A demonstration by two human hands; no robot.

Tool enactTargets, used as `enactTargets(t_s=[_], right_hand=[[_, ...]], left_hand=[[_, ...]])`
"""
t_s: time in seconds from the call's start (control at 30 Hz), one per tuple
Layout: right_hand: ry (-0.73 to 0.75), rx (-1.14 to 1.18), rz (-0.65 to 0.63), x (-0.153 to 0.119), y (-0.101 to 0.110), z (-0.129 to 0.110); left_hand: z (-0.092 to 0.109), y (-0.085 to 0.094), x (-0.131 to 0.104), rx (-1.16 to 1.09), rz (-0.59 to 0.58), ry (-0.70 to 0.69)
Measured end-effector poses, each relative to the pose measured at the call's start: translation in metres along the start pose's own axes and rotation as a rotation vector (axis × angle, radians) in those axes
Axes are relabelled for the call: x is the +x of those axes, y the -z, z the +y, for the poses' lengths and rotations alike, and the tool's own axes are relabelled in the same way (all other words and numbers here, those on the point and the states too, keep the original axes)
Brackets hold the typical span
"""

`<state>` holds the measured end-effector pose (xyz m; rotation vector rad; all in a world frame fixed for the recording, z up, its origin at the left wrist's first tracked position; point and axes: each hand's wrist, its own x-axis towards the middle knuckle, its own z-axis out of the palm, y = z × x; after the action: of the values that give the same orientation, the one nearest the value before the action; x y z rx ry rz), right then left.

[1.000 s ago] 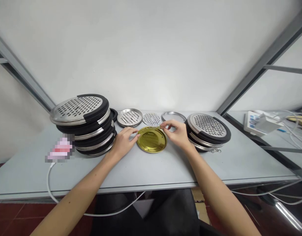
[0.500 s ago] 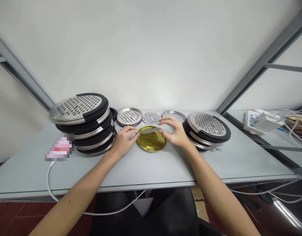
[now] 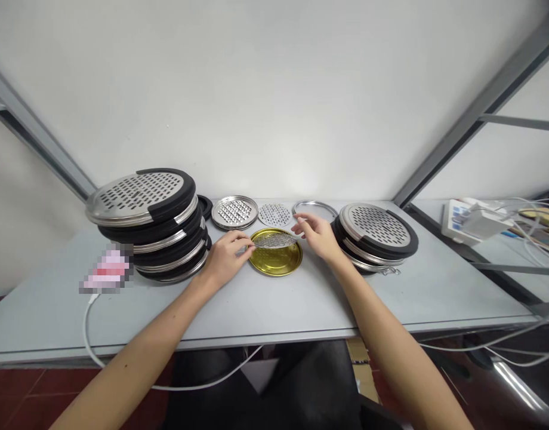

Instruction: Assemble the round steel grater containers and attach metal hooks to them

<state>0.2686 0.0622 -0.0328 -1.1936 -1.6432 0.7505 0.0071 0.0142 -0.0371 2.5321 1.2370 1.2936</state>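
Note:
A thin round grater plate (image 3: 275, 240), pierced with many small holes, is held tilted above a shallow gold-coloured round tin (image 3: 277, 266). My left hand (image 3: 230, 254) pinches its left edge between thumb and fingers. At the plate's right edge, my right hand (image 3: 318, 235) has its thumb and fingers apart; whether a fingertip touches the rim I cannot tell. Behind the tin lie a silver round grater (image 3: 235, 211), a flat perforated disc (image 3: 275, 215) and a shiny metal ring or lid (image 3: 317, 208).
Stacks of black-rimmed round graters stand on the left (image 3: 144, 197) and right (image 3: 379, 230) of the grey table (image 3: 256, 310). A blurred pink item (image 3: 107, 272) with a white cable lies at left. A power strip (image 3: 457, 221) sits beyond the right metal frame (image 3: 462, 119).
The grater plate has tipped so that more of its face shows. My right thumb and fingers have shifted slightly right and loosened from its edge; my left hand keeps its pinch.

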Motion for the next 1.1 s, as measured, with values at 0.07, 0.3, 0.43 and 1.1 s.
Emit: enactTargets(t_s=[0.07,0.3,0.43,1.1], right_hand=[[-0.007,-0.001,0.021,0.000,-0.001,0.000],[0.003,-0.232,-0.025,-0.004,-0.003,0.000],[0.006,-0.339,0.008,-0.006,-0.004,0.003],[-0.107,-0.052,0.000,-0.001,-0.007,0.022]], left_hand=[[0.000,0.000,0.000,0.004,-0.006,-0.015],[0.000,-0.001,-0.001,0.009,-0.033,-0.053],[0.000,-0.002,-0.001,0.014,-0.049,-0.053],[-0.002,-0.004,-0.001,-0.007,-0.207,-0.010]])
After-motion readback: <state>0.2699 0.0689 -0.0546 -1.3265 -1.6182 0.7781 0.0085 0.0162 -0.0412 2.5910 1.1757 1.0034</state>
